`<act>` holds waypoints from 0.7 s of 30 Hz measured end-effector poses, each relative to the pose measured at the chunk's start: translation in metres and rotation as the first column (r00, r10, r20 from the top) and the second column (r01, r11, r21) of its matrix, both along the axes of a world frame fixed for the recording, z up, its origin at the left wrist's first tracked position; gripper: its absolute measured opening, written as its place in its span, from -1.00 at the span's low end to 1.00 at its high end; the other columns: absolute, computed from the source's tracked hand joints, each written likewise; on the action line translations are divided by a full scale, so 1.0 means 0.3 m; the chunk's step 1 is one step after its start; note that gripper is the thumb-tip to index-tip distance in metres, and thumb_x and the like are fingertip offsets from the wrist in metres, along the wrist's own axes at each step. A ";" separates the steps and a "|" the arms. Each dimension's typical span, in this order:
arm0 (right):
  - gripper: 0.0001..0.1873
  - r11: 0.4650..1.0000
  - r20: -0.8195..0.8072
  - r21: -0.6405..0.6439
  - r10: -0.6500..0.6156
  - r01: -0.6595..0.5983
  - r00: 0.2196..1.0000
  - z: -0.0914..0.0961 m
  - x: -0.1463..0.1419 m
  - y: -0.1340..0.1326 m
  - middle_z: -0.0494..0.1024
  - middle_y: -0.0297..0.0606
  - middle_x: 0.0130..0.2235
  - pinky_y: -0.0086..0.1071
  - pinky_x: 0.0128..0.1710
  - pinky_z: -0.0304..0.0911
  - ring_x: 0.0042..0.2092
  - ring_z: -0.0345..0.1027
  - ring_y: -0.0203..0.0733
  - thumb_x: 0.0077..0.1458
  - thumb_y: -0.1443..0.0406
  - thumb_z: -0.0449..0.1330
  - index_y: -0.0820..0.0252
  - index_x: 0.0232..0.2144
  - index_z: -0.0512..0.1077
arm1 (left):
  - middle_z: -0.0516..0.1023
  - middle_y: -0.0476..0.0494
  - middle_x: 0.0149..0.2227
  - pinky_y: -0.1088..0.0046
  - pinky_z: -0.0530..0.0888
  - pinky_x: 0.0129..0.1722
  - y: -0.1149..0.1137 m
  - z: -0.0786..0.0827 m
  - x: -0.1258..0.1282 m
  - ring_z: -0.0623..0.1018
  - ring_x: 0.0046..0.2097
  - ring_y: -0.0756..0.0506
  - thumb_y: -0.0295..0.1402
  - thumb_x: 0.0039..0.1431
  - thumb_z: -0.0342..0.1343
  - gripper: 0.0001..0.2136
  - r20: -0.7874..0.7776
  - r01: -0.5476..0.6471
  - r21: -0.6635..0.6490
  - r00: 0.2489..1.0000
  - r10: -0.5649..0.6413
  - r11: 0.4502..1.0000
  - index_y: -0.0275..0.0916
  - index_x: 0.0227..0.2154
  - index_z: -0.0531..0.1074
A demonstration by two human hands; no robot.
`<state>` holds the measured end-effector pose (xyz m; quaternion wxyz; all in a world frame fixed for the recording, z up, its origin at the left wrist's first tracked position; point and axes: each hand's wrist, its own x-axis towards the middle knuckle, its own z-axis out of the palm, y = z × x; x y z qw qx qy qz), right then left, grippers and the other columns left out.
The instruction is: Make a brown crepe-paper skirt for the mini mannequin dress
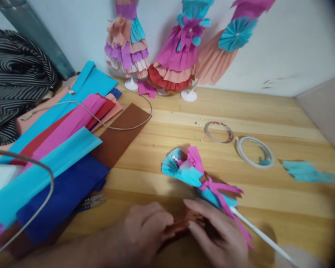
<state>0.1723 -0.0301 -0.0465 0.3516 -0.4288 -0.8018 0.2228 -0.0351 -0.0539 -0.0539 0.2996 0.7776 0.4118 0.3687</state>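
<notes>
Between my two hands is a gathered strip of brown crepe paper [181,225], close to the table's front edge. My left hand [145,229] is closed on its left end, fingers curled. On the other end, my right hand [217,227] pinches the folds between thumb and fingers. Just beyond the hands lies a small doll form dressed in turquoise, pink and brown paper [184,169], on its side. A pink paper ribbon [217,190] is tied round its middle, and a white rod [262,232] extends from it toward the lower right.
Coloured paper sheets [69,126] pile up on the left, with thread snips [91,203] beside them and a grey cable [120,128] across. Two tape rolls [255,152] and a turquoise scrap [307,171] lie right. Paper-dressed forms [173,56] stand along the wall.
</notes>
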 end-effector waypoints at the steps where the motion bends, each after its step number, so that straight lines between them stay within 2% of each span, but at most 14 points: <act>1: -0.70 0.999 -0.015 -0.029 -0.021 0.021 1.000 0.002 -0.005 -0.002 0.59 -0.28 -0.37 -0.46 -0.47 0.45 -0.37 0.52 -0.19 0.09 0.37 0.15 0.07 -0.09 0.40 | 0.47 -0.03 -0.49 0.60 0.33 -0.48 0.011 0.017 0.002 0.44 -0.48 0.04 -0.39 0.25 -0.04 -0.91 -0.004 -0.029 -0.015 1.000 0.029 0.999 -0.22 -0.34 0.34; 6: -0.75 0.996 -0.072 -0.063 -0.065 0.060 0.995 -0.015 -0.016 -0.020 0.61 -0.28 -0.32 -0.44 -0.41 0.45 -0.38 0.51 -0.23 0.06 0.38 0.20 0.11 -0.16 0.44 | 0.48 0.01 -0.51 0.60 0.32 -0.50 0.041 0.043 0.005 0.43 -0.50 0.05 -0.43 0.18 0.03 -0.93 -0.033 -0.100 0.001 0.994 0.100 0.995 -0.25 -0.40 0.37; 10: -0.84 0.995 -0.147 -0.084 -0.069 0.057 0.987 -0.013 -0.025 -0.013 0.61 -0.27 -0.35 -0.40 -0.42 0.42 -0.38 0.49 -0.21 0.09 0.35 0.17 0.14 -0.23 0.48 | 0.40 0.06 -0.58 0.58 0.26 -0.53 0.045 0.040 0.003 0.35 -0.53 0.06 -0.44 0.15 0.02 -0.88 -0.027 -0.114 -0.119 0.993 0.112 0.986 -0.26 -0.48 0.37; 16: -0.87 0.998 -0.212 -0.065 0.007 -0.021 0.977 -0.009 -0.026 -0.005 0.51 -0.32 -0.46 -0.42 -0.45 0.33 -0.43 0.39 -0.28 0.14 0.35 0.13 0.16 -0.36 0.49 | 0.27 0.09 -0.60 0.58 0.21 -0.56 0.060 0.030 0.010 0.27 -0.54 0.07 -0.35 0.14 0.00 -0.81 0.188 -0.082 -0.359 0.969 0.158 0.930 -0.27 -0.56 0.30; 19: -0.86 0.999 -0.218 -0.032 0.022 -0.030 0.976 -0.013 -0.027 -0.001 0.54 -0.27 -0.36 -0.38 -0.38 0.34 -0.34 0.41 -0.23 0.13 0.34 0.15 0.15 -0.26 0.49 | 0.22 0.12 -0.64 0.58 0.20 -0.58 0.067 0.020 0.012 0.24 -0.58 0.08 -0.33 0.14 -0.01 -0.79 0.268 -0.065 -0.392 0.946 0.182 0.917 -0.25 -0.58 0.25; 21: -0.87 1.000 -0.224 -0.009 0.026 -0.029 0.974 -0.016 -0.032 0.003 0.53 -0.26 -0.35 -0.36 -0.36 0.34 -0.32 0.40 -0.22 0.09 0.34 0.19 0.16 -0.27 0.49 | 0.20 0.13 -0.65 0.58 0.20 -0.58 0.068 0.015 0.011 0.24 -0.59 0.09 -0.32 0.14 -0.01 -0.78 0.284 -0.069 -0.380 0.940 0.187 0.922 -0.24 -0.59 0.22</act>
